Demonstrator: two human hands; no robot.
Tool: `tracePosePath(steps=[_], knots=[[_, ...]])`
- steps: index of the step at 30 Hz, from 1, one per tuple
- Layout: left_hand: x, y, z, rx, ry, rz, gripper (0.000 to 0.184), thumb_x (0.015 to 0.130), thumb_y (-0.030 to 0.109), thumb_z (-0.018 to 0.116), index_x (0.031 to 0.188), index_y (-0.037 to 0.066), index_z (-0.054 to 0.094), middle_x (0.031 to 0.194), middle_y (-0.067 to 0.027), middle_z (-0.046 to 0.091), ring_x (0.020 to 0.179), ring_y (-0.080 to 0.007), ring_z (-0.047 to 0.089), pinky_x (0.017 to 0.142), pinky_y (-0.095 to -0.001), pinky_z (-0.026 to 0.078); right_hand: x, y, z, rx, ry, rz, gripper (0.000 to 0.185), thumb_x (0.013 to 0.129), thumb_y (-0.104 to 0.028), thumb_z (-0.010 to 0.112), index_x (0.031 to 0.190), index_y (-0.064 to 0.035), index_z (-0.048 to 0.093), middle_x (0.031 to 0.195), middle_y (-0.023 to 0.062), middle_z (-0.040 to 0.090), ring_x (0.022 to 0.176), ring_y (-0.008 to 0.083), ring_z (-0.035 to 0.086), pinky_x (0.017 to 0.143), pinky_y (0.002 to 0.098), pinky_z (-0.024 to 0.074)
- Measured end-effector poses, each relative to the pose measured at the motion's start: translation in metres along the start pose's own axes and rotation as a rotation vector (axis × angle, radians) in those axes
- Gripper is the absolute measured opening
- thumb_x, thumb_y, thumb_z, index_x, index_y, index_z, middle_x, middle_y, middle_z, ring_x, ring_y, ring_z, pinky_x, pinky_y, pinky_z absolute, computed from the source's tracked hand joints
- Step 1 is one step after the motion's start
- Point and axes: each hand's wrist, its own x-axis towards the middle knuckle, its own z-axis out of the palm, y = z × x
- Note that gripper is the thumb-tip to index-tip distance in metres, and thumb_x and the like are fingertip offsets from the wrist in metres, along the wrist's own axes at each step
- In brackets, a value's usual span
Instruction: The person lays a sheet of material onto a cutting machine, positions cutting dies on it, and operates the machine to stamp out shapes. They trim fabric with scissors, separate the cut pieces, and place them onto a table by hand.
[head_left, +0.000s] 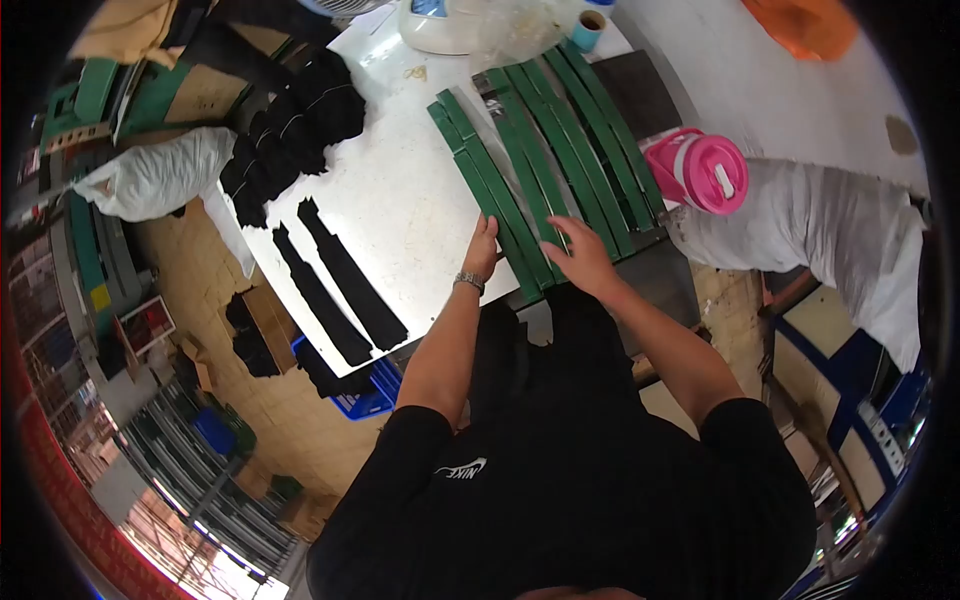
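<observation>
Several long green strips (572, 140), which look like flat rigid boards, lie side by side on the right half of the white table (410, 180). My left hand (483, 252) grips the outer edge of the leftmost green strip (486, 185) near its close end; part of its fingers is hidden. Over the neighbouring strip is my right hand (584, 258), fingers apart, thumb and fingertips at the strip's surface. Two long black fabric pieces (352, 278) lie on the table to the left, apart from both hands.
Bundled black fabric (300, 125) is heaped at the table's far left corner. A pink lidded bucket (700, 172) stands right of the strips. At the back are a white container (440, 30) and a tape roll (588, 30). A blue crate (368, 395) sits below the table's near edge.
</observation>
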Motion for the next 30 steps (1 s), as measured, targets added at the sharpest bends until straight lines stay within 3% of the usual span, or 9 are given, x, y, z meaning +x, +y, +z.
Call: tracePosePath(steps=[4,9,12,15,17,19,22,25,30], knots=[[0.049,0.017,0.023,0.087,-0.101,0.019,0.064,0.110,0.053,0.041,0.165,0.030,0.019,0.171,-0.0016,0.023,0.157,-0.0279,0.020,0.115,-0.0711,0.028,-0.062,0.033,-0.062,-0.006,0.107,0.195,0.038,0.094,-0.018,0.074,0.127,-0.0024,0.064,0.124,0.0188,0.067,0.112,0.0339,0.067,0.093,0.0413,0.0549],[0.052,0.018,0.017,0.221,-0.137,-0.066,0.068,0.108,0.057,0.045,0.164,0.028,0.021,0.171,-0.0015,0.022,0.158,-0.0280,0.019,0.113,-0.0721,0.030,-0.215,0.078,-0.065,-0.139,0.309,0.442,0.040,0.093,-0.022,0.075,0.126,-0.0014,0.064,0.117,0.0179,0.071,0.104,0.0333,0.070,0.089,0.0413,0.0565],[0.053,0.020,0.004,0.330,-0.209,-0.069,0.086,0.099,0.069,0.052,0.165,0.025,0.020,0.172,0.0005,0.021,0.156,-0.0305,0.024,0.109,-0.0684,0.037,-0.318,0.085,-0.040,-0.148,0.479,0.696,0.038,0.093,-0.025,0.075,0.122,-0.0007,0.066,0.110,0.0180,0.073,0.098,0.0327,0.072,0.088,0.0416,0.0571],[0.052,0.016,-0.017,0.510,-0.277,-0.003,0.077,0.102,0.065,0.048,0.164,0.026,0.024,0.170,-0.0076,0.024,0.148,-0.0329,0.038,0.105,-0.0626,0.045,-0.437,0.070,0.022,-0.139,0.825,0.884,0.034,0.094,-0.026,0.074,0.116,-0.0014,0.069,0.101,0.0170,0.076,0.093,0.0307,0.074,0.085,0.0409,0.0576],[0.064,0.004,-0.038,0.551,-0.236,0.036,0.074,0.103,0.064,0.048,0.159,0.019,0.036,0.152,-0.0163,0.050,0.128,-0.0306,0.058,0.098,-0.0515,0.053,-0.515,0.053,0.075,-0.274,1.070,1.103,0.031,0.093,-0.023,0.075,0.115,-0.0013,0.069,0.105,0.0169,0.075,0.091,0.0284,0.075,0.082,0.0373,0.0585],[0.044,0.005,-0.044,0.742,-0.295,-0.002,0.062,0.104,0.057,0.051,0.149,0.015,0.048,0.129,-0.0138,0.067,0.116,-0.0254,0.065,0.091,-0.0438,0.056,-0.582,0.013,0.131,-0.270,1.282,1.317,0.028,0.093,-0.023,0.074,0.110,-0.0015,0.070,0.098,0.0162,0.074,0.087,0.0299,0.073,0.081,0.0395,0.0572],[-0.003,-0.007,-0.065,1.020,-0.352,-0.151,0.055,0.104,0.049,0.056,0.143,0.011,0.053,0.127,-0.0131,0.069,0.113,-0.0254,0.067,0.089,-0.0420,0.056,-0.656,-0.045,0.232,-0.485,1.497,1.617,0.029,0.092,-0.023,0.075,0.109,-0.0006,0.068,0.098,0.0191,0.067,0.095,0.0369,0.065,0.085,0.0459,0.0525],[-0.028,-0.036,-0.060,1.225,-0.459,-0.303,0.045,0.105,0.041,0.057,0.140,0.013,0.057,0.122,-0.0114,0.070,0.110,-0.0246,0.068,0.086,-0.0416,0.057,-0.707,-0.071,0.337,-0.320,1.582,1.890,0.040,0.092,-0.033,0.075,0.115,-0.0010,0.068,0.107,0.0213,0.068,0.104,0.0405,0.064,0.093,0.0472,0.0522],[-0.096,-0.087,0.044,1.485,-0.816,-0.309,0.039,0.105,0.041,0.062,0.133,0.014,0.061,0.113,-0.0050,0.072,0.097,-0.0171,0.071,0.077,-0.0335,0.056,-0.705,-0.121,0.418,-0.005,1.679,2.216,0.053,0.088,-0.045,0.078,0.119,-0.0035,0.068,0.118,0.0191,0.065,0.114,0.0398,0.062,0.094,0.0501,0.0513]])
